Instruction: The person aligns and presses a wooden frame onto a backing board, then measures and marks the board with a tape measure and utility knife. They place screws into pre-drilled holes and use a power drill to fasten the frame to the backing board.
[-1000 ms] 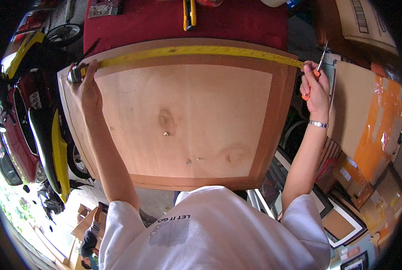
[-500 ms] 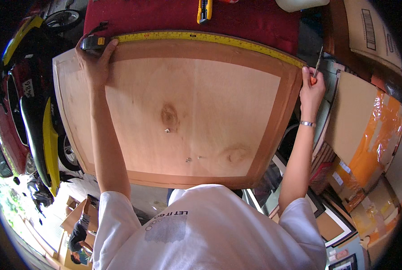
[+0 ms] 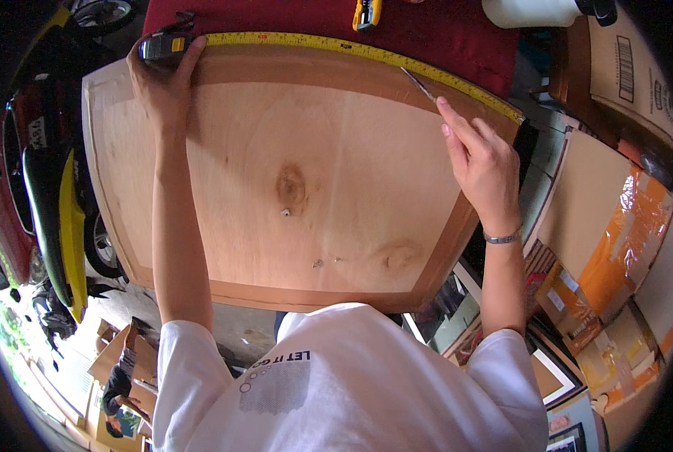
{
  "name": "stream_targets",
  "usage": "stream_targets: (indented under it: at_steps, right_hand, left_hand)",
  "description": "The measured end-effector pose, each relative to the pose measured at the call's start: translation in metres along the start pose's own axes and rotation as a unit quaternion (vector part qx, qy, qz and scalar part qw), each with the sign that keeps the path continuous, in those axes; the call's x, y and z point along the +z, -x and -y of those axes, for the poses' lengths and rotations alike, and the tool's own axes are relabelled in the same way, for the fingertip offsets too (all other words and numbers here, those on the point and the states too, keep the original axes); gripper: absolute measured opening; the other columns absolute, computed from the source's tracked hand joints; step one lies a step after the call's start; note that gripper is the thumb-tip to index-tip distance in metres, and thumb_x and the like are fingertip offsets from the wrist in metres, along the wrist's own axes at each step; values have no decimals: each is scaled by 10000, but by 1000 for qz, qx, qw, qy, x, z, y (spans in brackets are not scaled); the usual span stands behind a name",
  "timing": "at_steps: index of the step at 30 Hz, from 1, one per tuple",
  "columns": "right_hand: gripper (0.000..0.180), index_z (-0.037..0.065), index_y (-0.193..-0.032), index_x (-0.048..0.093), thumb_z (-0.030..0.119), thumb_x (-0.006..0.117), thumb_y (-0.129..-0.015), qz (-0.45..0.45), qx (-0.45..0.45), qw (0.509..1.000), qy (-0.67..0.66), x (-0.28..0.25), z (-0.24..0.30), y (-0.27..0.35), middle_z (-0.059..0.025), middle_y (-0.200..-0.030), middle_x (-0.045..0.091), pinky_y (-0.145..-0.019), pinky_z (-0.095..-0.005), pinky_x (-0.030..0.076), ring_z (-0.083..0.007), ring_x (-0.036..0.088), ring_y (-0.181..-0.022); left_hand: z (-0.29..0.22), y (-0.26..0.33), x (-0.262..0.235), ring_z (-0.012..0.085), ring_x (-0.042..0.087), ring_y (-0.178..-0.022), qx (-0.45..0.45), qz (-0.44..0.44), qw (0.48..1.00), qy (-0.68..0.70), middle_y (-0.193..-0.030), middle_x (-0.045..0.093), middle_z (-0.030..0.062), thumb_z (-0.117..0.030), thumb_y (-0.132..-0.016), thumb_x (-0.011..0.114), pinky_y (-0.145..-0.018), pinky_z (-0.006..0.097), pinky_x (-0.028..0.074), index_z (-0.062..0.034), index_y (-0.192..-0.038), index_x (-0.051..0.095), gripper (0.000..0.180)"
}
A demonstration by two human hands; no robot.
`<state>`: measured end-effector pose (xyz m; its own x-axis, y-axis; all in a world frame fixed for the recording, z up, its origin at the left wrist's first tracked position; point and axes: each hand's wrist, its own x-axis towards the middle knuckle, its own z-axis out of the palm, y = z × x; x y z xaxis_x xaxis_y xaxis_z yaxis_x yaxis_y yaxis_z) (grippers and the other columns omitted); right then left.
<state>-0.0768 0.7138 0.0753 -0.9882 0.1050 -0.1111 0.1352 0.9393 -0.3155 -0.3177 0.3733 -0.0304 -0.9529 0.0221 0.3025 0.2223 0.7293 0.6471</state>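
A large plywood panel (image 3: 253,135) bordered with brown tape lies in front of me. My left hand (image 3: 161,94) grips the black tape measure case (image 3: 157,49) at the far left corner, its thumb beside the blade's mouth. The yellow tape blade (image 3: 385,57) runs along the panel's far edge to the far right corner. In my right hand (image 3: 488,169), over the panel's right border, is a slim tool with a pointed metal shaft (image 3: 418,84). Its tip is at or just above the blade's near side; contact is unclear. My fingers hide its handle.
Beyond the panel, a red-covered surface (image 3: 276,16) bears a yellow utility knife (image 3: 366,15) and a white bottle (image 3: 528,11). Cardboard boxes (image 3: 577,203) stand at right, near picture frames (image 3: 558,377). A motorcycle (image 3: 46,203) is at left; another person (image 3: 118,392) is at lower left.
My right hand has left the blade's far right end and moved left and nearer, turning the tool's tip toward the tape. My left hand still holds the case; the view has shifted slightly.
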Motion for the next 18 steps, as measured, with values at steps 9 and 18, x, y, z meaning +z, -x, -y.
stream_targets:
  at_steps: [9,18]
  right_hand:
    - [368,200,-1318,617,161,587,-953,39,2,998,52,-12,2,-6,-128,-697,534,-542,-389,464,-262,564,-583]
    - [376,188,-1320,613,152,591,-946,53,-15,996,66,-18,4,-12,-137,-706,542,-555,-399,474,-279,576,-602]
  left_hand:
    - [2,-1,2,356,545,-1168,18,-22,998,-50,-1223,555,201,-632,-627,834,-991,446,440,-15,-1324,448,1008]
    - [2,-2,3,318,556,-1127,1,-18,999,-49,-1207,559,177,-597,-597,874,-979,410,442,-14,-1277,471,982]
